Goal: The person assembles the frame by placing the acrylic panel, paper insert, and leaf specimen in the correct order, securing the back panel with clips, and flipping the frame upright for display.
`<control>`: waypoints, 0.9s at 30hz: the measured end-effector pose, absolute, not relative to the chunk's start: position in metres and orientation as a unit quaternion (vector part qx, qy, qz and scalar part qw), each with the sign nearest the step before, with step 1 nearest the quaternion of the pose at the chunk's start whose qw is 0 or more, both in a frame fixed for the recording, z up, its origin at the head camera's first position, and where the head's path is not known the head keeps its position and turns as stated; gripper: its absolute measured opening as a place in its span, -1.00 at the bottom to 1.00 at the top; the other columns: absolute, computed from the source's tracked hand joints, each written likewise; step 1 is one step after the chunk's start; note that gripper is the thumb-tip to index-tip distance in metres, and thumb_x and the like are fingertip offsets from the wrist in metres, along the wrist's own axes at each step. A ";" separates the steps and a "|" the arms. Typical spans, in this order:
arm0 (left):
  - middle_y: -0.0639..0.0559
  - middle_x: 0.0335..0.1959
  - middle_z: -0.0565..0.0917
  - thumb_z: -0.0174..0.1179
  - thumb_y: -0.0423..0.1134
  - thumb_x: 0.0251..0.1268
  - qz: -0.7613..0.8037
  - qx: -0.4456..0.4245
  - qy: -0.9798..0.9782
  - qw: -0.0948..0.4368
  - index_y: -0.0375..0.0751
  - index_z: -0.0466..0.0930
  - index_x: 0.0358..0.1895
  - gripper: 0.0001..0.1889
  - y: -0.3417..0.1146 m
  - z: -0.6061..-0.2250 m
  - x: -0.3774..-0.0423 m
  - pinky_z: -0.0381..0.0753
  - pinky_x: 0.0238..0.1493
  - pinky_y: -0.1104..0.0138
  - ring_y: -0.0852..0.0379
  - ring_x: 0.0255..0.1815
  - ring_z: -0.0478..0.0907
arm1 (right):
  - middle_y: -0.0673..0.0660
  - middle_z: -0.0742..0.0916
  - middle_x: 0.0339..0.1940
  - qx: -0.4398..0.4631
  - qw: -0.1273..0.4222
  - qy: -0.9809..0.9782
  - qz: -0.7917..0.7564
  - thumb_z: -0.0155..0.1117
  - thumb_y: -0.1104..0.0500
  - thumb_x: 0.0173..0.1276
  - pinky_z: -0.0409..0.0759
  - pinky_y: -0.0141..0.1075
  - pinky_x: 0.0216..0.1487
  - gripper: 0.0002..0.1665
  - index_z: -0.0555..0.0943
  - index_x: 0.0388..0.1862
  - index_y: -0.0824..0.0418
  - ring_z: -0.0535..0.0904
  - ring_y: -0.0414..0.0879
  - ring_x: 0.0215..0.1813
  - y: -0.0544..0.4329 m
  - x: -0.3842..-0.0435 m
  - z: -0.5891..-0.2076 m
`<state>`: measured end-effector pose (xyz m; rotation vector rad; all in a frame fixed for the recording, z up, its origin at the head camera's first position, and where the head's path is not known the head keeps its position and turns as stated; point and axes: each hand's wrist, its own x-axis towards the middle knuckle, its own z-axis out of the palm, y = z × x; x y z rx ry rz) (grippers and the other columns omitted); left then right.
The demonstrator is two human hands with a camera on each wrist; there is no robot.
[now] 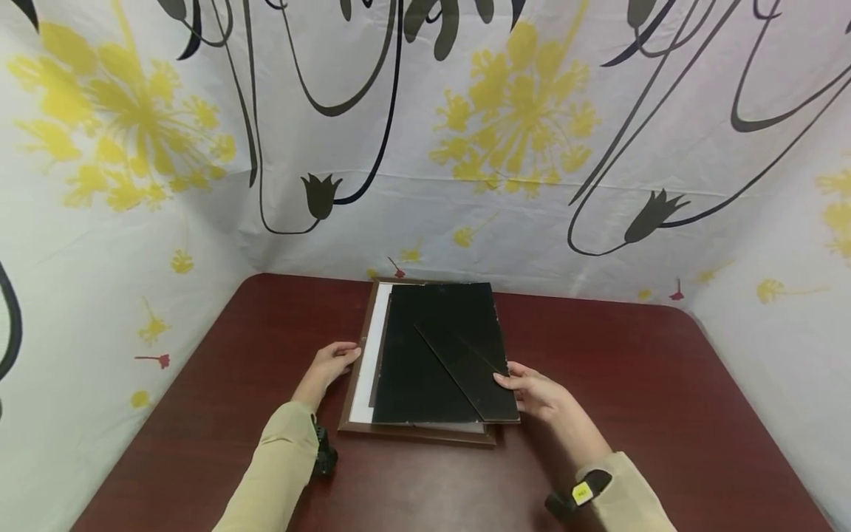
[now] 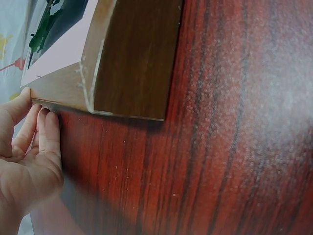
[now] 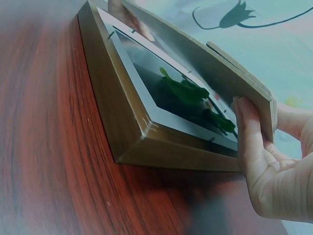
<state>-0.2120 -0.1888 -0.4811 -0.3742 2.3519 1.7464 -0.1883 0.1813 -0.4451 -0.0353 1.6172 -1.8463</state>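
A brown wooden picture frame [image 1: 425, 434] lies on the table. My left hand [image 1: 332, 362] pinches its left edge, the thumb on top and the fingers beneath, as the left wrist view shows. A black backing board [image 1: 439, 347] with a flat stand flap [image 3: 237, 63] is tilted over the frame, its right side raised. My right hand [image 1: 541, 395] grips that raised side between thumb and fingers. Under the board, the right wrist view shows a dark picture with green leaves [image 3: 183, 90] inside a white border [image 3: 133, 81]. The board hides most of this picture from the head view.
The dark red wooden table [image 1: 638, 369] has rounded far corners. Behind it and along both sides hangs a white cloth [image 1: 412, 148] printed with yellow and grey flowers. The frame's far edge lies near the table's back edge. A dark wrist camera [image 1: 324, 451] sits on the left sleeve.
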 end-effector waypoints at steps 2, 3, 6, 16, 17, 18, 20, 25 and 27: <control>-0.35 0.14 0.41 0.04 -0.26 0.33 0.589 -0.123 0.793 0.093 -0.43 0.35 0.16 -0.59 -0.187 -0.482 -0.211 0.48 0.19 0.08 -0.21 0.17 0.39 | -0.12 0.67 -0.28 -0.010 0.337 0.618 -0.711 0.04 0.22 0.38 0.64 -0.35 -0.17 -0.54 0.22 0.22 0.21 0.62 -0.24 -0.22 0.178 -0.187 -0.447; -0.36 0.14 0.41 0.04 -0.26 0.32 0.589 -0.123 0.793 0.093 -0.43 0.35 0.16 -0.59 -0.187 -0.483 -0.211 0.48 0.19 0.08 -0.22 0.17 0.39 | -0.12 0.67 -0.28 -0.010 0.337 0.618 -0.710 0.04 0.22 0.38 0.64 -0.36 -0.17 -0.51 0.20 0.23 0.23 0.61 -0.24 -0.22 0.176 -0.187 -0.448; -0.36 0.14 0.41 0.04 -0.26 0.32 0.589 -0.124 0.793 0.094 -0.43 0.35 0.16 -0.59 -0.186 -0.484 -0.211 0.48 0.19 0.09 -0.22 0.17 0.39 | -0.13 0.66 -0.30 0.002 0.335 0.620 -0.709 0.08 0.21 0.36 0.63 -0.37 -0.18 -0.39 0.11 0.30 0.29 0.60 -0.24 -0.23 0.169 -0.187 -0.450; -0.33 0.11 0.43 0.05 -0.27 0.32 0.591 -0.130 0.791 0.086 -0.43 0.37 0.15 -0.60 -0.185 -0.483 -0.213 0.49 0.18 0.11 -0.18 0.15 0.41 | 0.21 0.43 0.16 0.054 0.309 0.646 -0.696 0.13 0.19 0.31 0.58 -0.37 -0.13 -0.03 -0.26 0.44 0.35 0.48 -0.18 -0.11 0.147 -0.192 -0.454; -0.34 0.11 0.44 0.05 -0.28 0.32 0.593 -0.130 0.790 0.085 -0.44 0.37 0.15 -0.60 -0.185 -0.483 -0.213 0.49 0.18 0.10 -0.18 0.15 0.41 | 0.27 0.37 0.23 0.055 0.306 0.649 -0.694 0.13 0.19 0.31 0.57 -0.36 -0.13 -0.05 -0.23 0.44 0.35 0.48 -0.17 -0.10 0.146 -0.192 -0.455; -0.33 0.10 0.44 0.05 -0.28 0.31 0.594 -0.131 0.789 0.085 -0.44 0.37 0.15 -0.60 -0.185 -0.483 -0.213 0.49 0.18 0.10 -0.17 0.15 0.41 | 0.31 0.31 0.28 0.054 0.304 0.653 -0.692 0.14 0.19 0.30 0.57 -0.35 -0.13 -0.05 -0.22 0.44 0.35 0.47 -0.16 -0.09 0.145 -0.192 -0.455; -0.33 0.10 0.44 0.05 -0.28 0.31 0.593 -0.131 0.790 0.085 -0.43 0.37 0.15 -0.60 -0.184 -0.483 -0.212 0.49 0.18 0.10 -0.18 0.15 0.41 | 0.40 0.24 0.33 0.049 0.300 0.663 -0.684 0.14 0.19 0.29 0.57 -0.31 -0.10 -0.07 -0.17 0.44 0.36 0.48 -0.13 -0.07 0.144 -0.193 -0.455; -0.34 0.13 0.42 0.05 -0.27 0.32 0.587 -0.129 0.794 0.090 -0.41 0.37 0.16 -0.59 -0.185 -0.483 -0.212 0.49 0.18 0.09 -0.20 0.16 0.40 | 0.44 0.18 0.37 0.051 0.297 0.693 -0.655 0.16 0.18 0.27 0.52 -0.18 0.01 -0.06 -0.15 0.43 0.39 0.43 0.09 0.15 0.142 -0.193 -0.455; -0.35 0.14 0.41 0.05 -0.26 0.32 0.587 -0.132 0.794 0.091 -0.41 0.37 0.16 -0.59 -0.186 -0.483 -0.212 0.48 0.19 0.09 -0.20 0.16 0.40 | 0.44 0.14 0.40 0.049 0.301 0.700 -0.645 0.16 0.16 0.28 0.49 -0.17 0.05 -0.04 -0.19 0.43 0.40 0.33 0.20 0.25 0.141 -0.194 -0.455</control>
